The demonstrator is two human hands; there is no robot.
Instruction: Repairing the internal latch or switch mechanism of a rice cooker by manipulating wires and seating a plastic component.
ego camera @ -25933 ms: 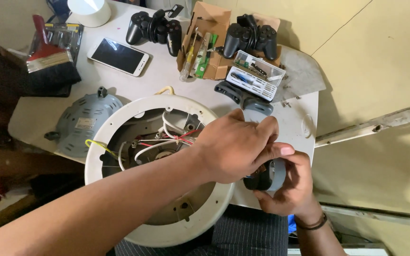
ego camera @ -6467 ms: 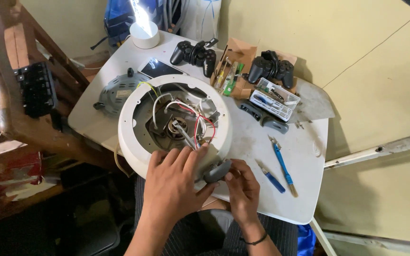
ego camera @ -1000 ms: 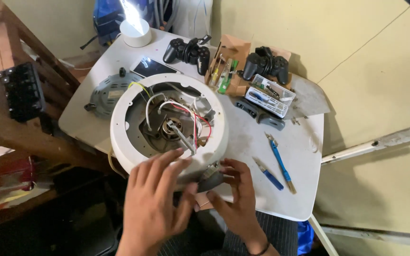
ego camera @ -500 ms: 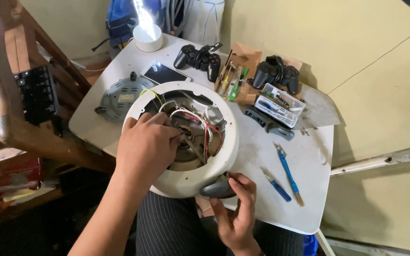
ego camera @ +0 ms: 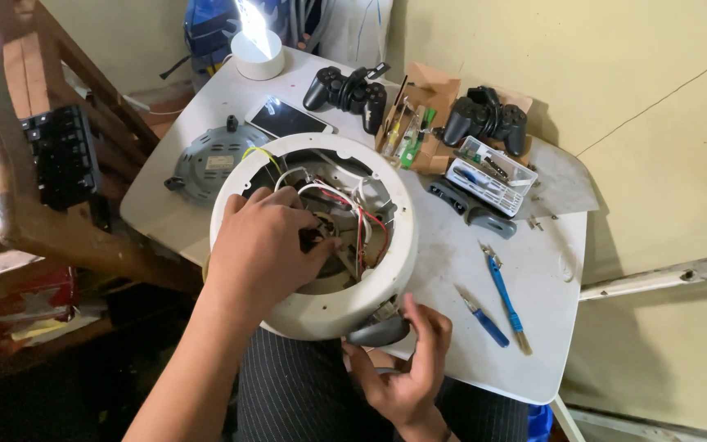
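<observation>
A round white appliance housing (ego camera: 386, 270) lies open side up at the table's near edge, tilted toward me, with red, white and yellow wires (ego camera: 353, 214) inside. My left hand (ego camera: 263, 245) reaches into it, fingers curled over the inner parts. My right hand (ego camera: 407, 372) is below the housing's near rim, fingers on a dark grey oval piece (ego camera: 378, 331) at the rim. Whether either hand grips anything firmly is hard to tell.
On the white table (ego camera: 468, 327): a grey round base plate (ego camera: 206, 164), a phone (ego camera: 288, 119), two black game controllers (ego camera: 345, 90), a cardboard box of tools (ego camera: 411, 123), a clear parts tray (ego camera: 488, 173), blue-handled pliers (ego camera: 505, 295) and a blue screwdriver (ego camera: 484, 319). A wooden chair (ego camera: 10, 164) stands left.
The housing has been drawn to the near edge and tilted up. My left hand went from its rim into the inside. My right hand stays under the near rim on the grey piece.
</observation>
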